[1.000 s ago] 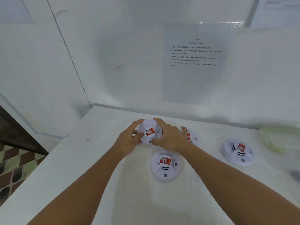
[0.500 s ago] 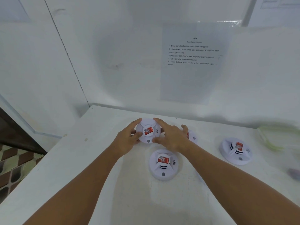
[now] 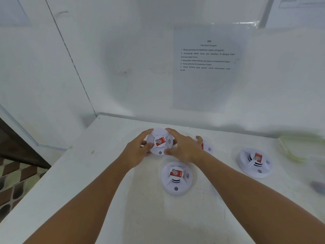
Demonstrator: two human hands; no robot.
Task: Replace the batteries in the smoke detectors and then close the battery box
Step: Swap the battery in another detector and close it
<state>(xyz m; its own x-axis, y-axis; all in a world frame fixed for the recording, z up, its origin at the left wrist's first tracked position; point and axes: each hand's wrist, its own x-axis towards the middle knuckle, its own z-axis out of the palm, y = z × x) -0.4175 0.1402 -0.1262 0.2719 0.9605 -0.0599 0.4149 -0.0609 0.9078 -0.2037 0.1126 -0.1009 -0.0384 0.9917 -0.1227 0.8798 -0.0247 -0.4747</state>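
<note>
Both hands, left (image 3: 139,149) and right (image 3: 182,147), grip the far smoke detector (image 3: 159,141) held between them

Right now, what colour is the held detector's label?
Red and white label, clearest in the head view.

Two bare forearms enter from the near edge, one from the near left, one from the near right. No sleeves visible on either; both arms are uncovered as far as the frame shows. No watch, bracelet or band at either wrist. Left hand (image 3: 139,150): no glove, no ring seen on the visible fingers. Right hand (image 3: 184,147): no glove, no ring seen; back of the hand faces the camera, knuckles plain. Nails look short, unpainted as far as can be told; detail is soft at this distance. Nothing else of the person shows.
</note>
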